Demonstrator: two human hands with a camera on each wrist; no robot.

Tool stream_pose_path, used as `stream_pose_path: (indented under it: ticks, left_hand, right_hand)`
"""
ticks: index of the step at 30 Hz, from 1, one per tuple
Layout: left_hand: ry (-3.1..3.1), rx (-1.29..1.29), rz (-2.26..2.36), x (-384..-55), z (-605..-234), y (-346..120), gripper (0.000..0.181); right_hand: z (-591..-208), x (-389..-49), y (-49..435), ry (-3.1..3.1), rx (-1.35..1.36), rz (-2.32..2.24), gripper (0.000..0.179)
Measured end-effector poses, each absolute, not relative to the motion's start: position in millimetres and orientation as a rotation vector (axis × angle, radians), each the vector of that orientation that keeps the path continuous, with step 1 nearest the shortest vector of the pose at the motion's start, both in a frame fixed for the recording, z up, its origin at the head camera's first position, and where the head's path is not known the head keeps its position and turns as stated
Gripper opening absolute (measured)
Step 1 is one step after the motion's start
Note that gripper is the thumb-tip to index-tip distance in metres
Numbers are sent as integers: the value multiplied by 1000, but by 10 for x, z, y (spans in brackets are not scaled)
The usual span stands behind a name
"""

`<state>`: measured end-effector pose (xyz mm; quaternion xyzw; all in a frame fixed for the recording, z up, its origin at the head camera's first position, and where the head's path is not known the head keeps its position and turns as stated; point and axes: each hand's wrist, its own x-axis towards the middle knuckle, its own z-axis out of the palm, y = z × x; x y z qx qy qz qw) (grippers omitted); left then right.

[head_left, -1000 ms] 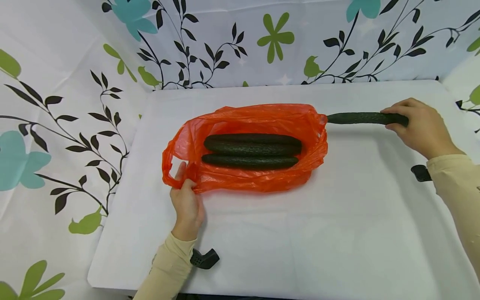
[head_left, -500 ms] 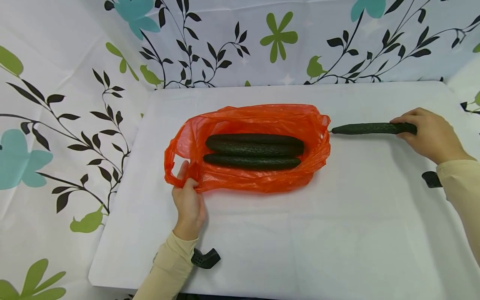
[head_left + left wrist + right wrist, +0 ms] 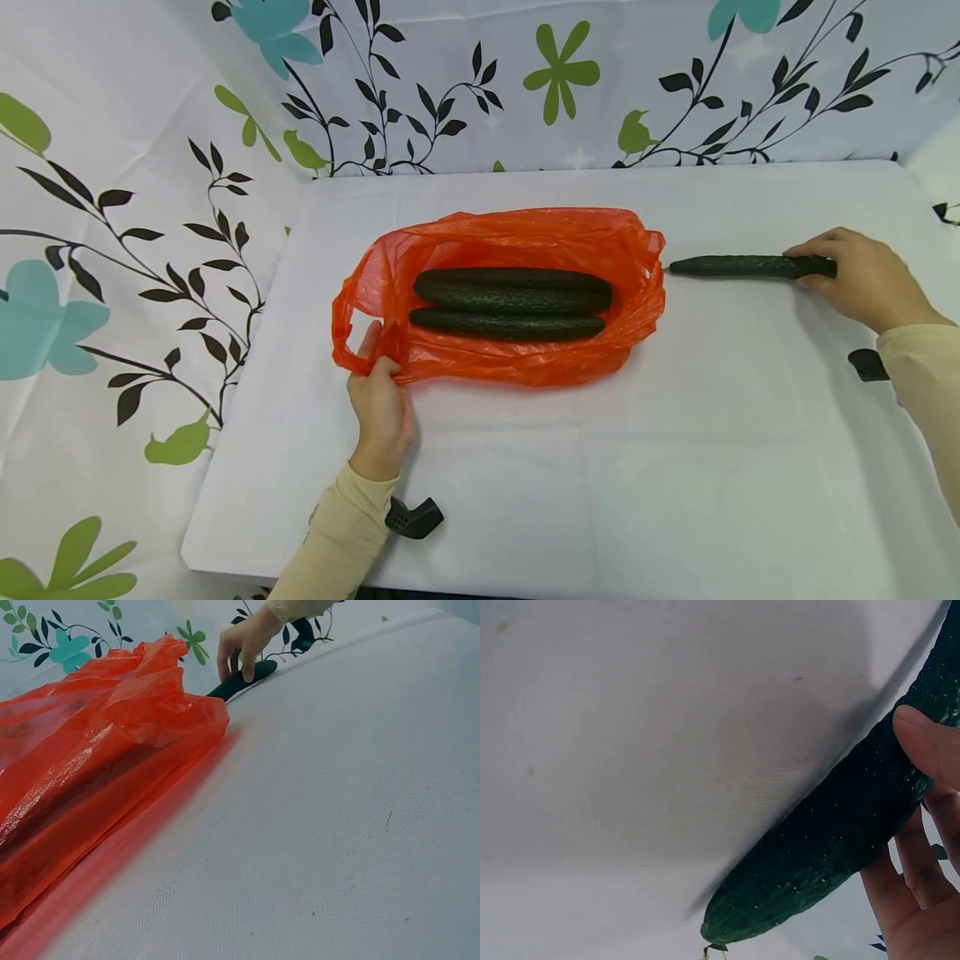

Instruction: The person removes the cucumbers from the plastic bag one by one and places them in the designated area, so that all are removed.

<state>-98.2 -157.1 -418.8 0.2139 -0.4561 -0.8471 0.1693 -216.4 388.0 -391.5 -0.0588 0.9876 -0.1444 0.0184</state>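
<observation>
Closest to me, the left hand (image 3: 381,417) pinches the near edge of the orange bag (image 3: 517,367) beside its handle, thumb on top, probably to steady it and keep the mouth spread. The bag lies on the white table (image 3: 600,492), and the cucumbers (image 3: 506,323) inside sit lengthwise, side by side, a way that seems to suit its long shape. Farther out, the right hand (image 3: 862,275) is clamped round the outer end of a loose cucumber (image 3: 731,267), leaving most of it free; its stalk end points at the bag, and I can't tell whether they touch. Behind hangs a flowered cloth (image 3: 450,50).
</observation>
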Motion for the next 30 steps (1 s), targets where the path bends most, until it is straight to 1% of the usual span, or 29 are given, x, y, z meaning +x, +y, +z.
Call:
stream_pose_path:
  ticks: [11,13,17,19,23,30]
  left_hand:
    - [-1300,604,-2421,-976,-4179,-1595,59]
    - [-1304,601,-2430,-977,-4177,-1604,59]
    - [-1287,624,-2420,-994,-4176,-1615,58]
    - [-1268,637,-2418,-1006,-4173,-1620,57]
    - [-1220,656,-2436,-1022,-4162,-1625,55]
    - [-1190,660,-2454,-1026,-4117,-1654,55]
  right_hand:
    - [-3881,-2185,3902,2984,-68,-474,43]
    - [-3869,-2196,3905,2953,-37,-485,48]
    - [-3856,-2206,3898,2916,-6,-506,76]
    - [-3857,-2210,3876,2910,1,-520,86]
    - [-3850,-2203,3831,2898,35,-533,94]
    - [-3819,-2222,3757,2888,60,-566,103]
